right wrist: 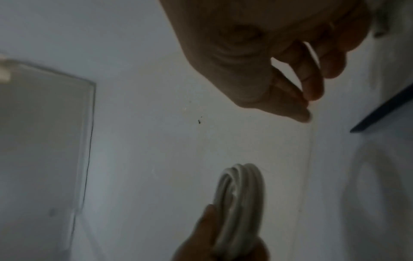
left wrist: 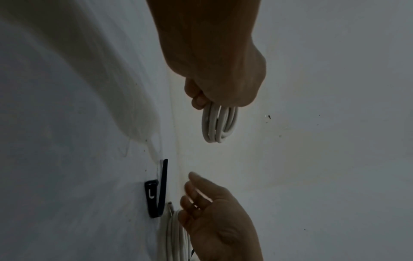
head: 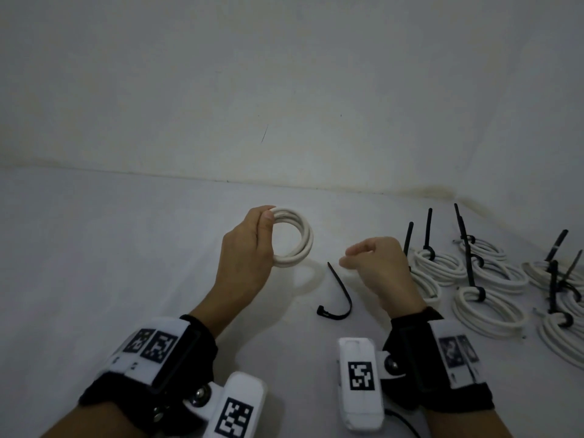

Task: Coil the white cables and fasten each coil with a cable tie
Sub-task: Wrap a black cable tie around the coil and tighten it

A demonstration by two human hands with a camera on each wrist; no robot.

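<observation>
We work over a plain white surface (head: 158,279) that runs back to a pale wall (head: 284,74), the two meeting in a faint seam; the light is dim and grey throughout. Our left hand (head: 245,248) holds a coiled white cable (head: 295,238) up off the surface, thumb and fingers curled round one side of the ring so that it stands nearly upright. Our right hand (head: 377,263) hovers to the right of it, fingers loosely bent and holding nothing. Between the hands, flat on the surface, lies a loose black cable tie (head: 339,295), bent into a hook. At far right rests a group of tied coils (head: 486,305), each fastened with a black tie whose tail sticks up. The head view alone shows those finished coils spread out, along with the marker-covered wrist bands (head: 155,352). The left wrist view shows the held coil edge-on, its strands (left wrist: 218,123) hanging side by side below the fist, and the bent tie (left wrist: 159,190) near the right hand's fingers (left wrist: 194,194). Only the right wrist view takes in a grey rectangular panel (right wrist: 44,132) at the left, and there the coil is blurred.
</observation>
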